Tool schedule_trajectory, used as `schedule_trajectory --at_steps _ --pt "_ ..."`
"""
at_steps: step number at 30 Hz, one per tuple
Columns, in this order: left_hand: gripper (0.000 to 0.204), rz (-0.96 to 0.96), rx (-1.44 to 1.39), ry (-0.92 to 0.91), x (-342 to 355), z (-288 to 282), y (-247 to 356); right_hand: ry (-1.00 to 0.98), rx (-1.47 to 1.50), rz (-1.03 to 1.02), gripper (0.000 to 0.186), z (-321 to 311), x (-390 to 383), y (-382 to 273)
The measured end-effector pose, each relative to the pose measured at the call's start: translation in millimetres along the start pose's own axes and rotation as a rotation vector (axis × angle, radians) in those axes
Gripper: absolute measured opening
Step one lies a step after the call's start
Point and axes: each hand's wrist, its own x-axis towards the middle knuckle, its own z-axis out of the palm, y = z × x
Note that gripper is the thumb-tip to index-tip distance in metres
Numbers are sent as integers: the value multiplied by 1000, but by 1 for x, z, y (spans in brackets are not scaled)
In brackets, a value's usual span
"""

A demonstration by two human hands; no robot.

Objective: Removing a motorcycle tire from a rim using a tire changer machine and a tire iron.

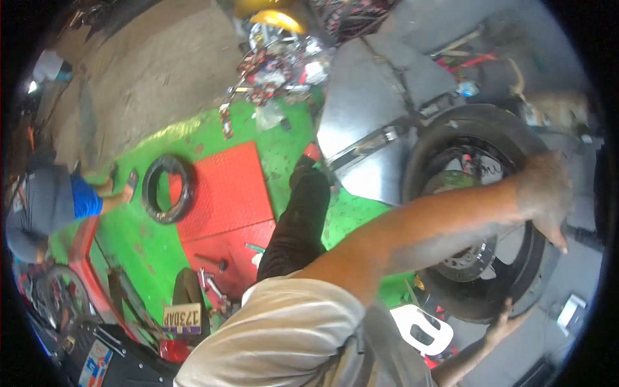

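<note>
A motorcycle wheel [429, 155] with a black tyre, a dark spoked rim and a metal brake disc [461, 267] lies on a grey metal surface at the right. Stretched across it, my left arm hides part of the hub. My left hand [547, 190] is closed over the far right edge of the tyre, its fingers partly hidden. At the tyre's near edge, my right hand [501, 324] grips the rubber, fingers and thumb on either side. A white plastic frame-shaped piece [422, 329] is close to my right forearm.
A loose tyre [153, 190] lies by a red metal ramp [225, 187] on the green floor. Bent grey sheet metal [361, 97] stands beside the wheel. Small parts [271, 74] are heaped at the back. Another person [48, 200] is at the far left, near a parked motorcycle [61, 297].
</note>
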Motion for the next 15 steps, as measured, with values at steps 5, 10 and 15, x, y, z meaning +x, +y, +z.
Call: schedule_trajectory --at_steps 5,10,15 --pt "74 103 16 95 -7 3 14 10 150 68 112 0 -10 -40" --pt "86 110 -1 -26 5 -7 10 -3 305 71 111 -5 7 -78" --pt "84 84 6 -121 15 -13 -19 -25 439 94 102 3 30 -99"
